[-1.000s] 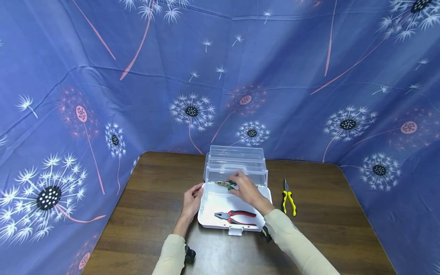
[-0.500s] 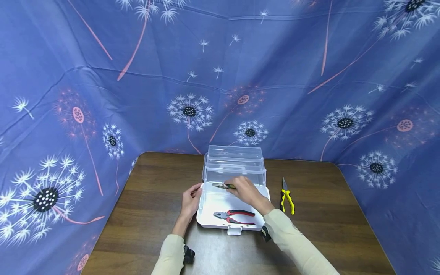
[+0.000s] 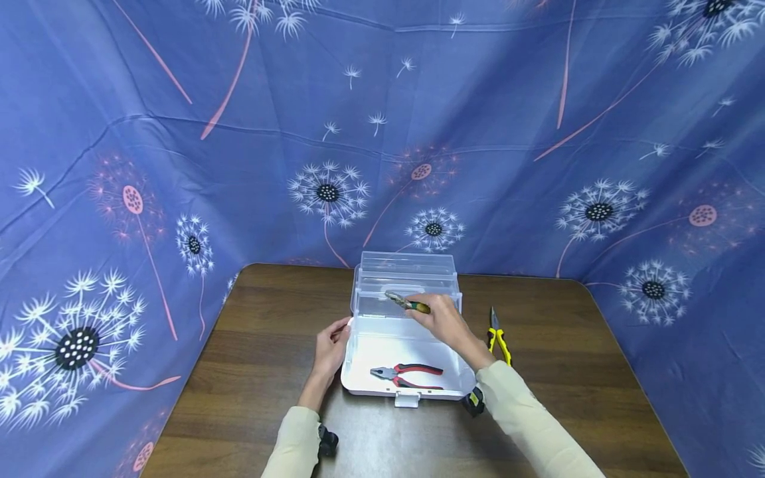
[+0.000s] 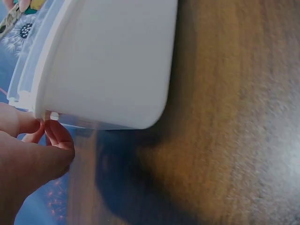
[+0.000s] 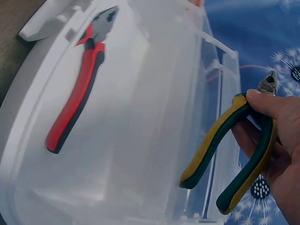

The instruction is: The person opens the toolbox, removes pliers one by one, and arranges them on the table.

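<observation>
My right hand (image 3: 445, 318) grips pliers (image 5: 214, 136) with green and yellow handles, held up over the hinge side of a white toolbox (image 3: 382, 342). Their metal head points to the left in the head view; in the right wrist view the handles are spread apart. Thumb and fingers of my left hand (image 3: 331, 352) pinch the rim of the box at its left side, as the left wrist view shows close up. Combination pliers (image 5: 77, 98) with red and black handles lie inside the box near its front wall.
The clear lid (image 3: 409, 265) stands raised at the back, its tiers folded out. Needle-nose pliers (image 3: 495, 325) with yellow and black handles lie on the wooden table (image 3: 269, 318) to the right, partly behind my right forearm. A blue dandelion-print cloth (image 3: 502, 133) hangs behind the table.
My right hand has lifted the green and yellow pliers from inside the box to above its hinge edge, in front of the lid. My left hand stays at the rim.
</observation>
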A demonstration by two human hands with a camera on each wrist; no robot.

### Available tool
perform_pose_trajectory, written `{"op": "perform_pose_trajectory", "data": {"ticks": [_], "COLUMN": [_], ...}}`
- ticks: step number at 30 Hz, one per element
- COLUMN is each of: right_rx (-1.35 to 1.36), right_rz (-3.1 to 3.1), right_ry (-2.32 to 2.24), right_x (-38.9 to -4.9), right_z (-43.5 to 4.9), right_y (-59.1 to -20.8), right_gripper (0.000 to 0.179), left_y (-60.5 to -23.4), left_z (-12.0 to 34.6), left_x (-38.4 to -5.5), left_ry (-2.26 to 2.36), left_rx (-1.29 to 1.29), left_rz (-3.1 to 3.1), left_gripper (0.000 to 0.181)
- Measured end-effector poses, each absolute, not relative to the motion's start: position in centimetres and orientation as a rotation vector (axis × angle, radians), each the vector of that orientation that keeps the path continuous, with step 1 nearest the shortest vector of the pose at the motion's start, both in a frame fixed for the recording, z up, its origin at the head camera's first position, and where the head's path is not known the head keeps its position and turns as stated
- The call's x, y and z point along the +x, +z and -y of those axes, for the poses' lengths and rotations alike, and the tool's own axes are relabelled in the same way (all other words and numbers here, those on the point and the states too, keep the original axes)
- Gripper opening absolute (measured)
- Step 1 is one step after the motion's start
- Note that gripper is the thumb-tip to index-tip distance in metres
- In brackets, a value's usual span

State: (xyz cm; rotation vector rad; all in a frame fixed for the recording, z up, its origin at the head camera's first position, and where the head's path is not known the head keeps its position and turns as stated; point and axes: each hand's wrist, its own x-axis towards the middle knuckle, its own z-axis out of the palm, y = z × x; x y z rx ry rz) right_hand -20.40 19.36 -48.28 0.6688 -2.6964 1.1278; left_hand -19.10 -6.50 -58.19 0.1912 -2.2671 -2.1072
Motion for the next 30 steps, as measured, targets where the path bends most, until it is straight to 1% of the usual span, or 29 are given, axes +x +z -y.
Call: {"op": "perform_pose_trajectory", "data": {"ticks": [3, 10, 13, 18, 24, 30], "right_rx": [0.578, 0.307, 0.183, 0.054, -0.080, -0.216], "right_rz": [2.666, 2.628, 2.621, 2.599, 2.493, 2.382], "right_ry": [1.185, 1.166, 1.245, 1.326, 1.630, 1.799], "right_x": [-20.3, -20.5, -20.5, -20.3, -19.9, -19.4], "right_z": [-20.2, -22.9, -24.2, -26.4, -29.2, -31.7], "right_y": [-47.7, -46.9, -46.7, -46.7, -47.2, -47.7], "right_gripper": [0.028, 0.032, 0.035, 0.040, 0.050, 0.052], "left_y": [-58.1, -58.1, -58.1, -58.1, -58.1, -57.9], "left_z": [6.5, 6.6, 6.6, 6.5, 6.4, 6.4], "left_x": [-19.2, -19.3, -19.3, -19.4, -19.5, -19.6], "left_ry": [-2.114, -2.133, -2.143, -2.158, -2.178, -2.180], "left_rx": [0.213, 0.210, 0.212, 0.209, 0.230, 0.248], "left_rz": [2.275, 2.284, 2.275, 2.243, 2.226, 2.231], "left_gripper": [0.028, 0.029, 0.029, 0.030, 0.029, 0.028]}}
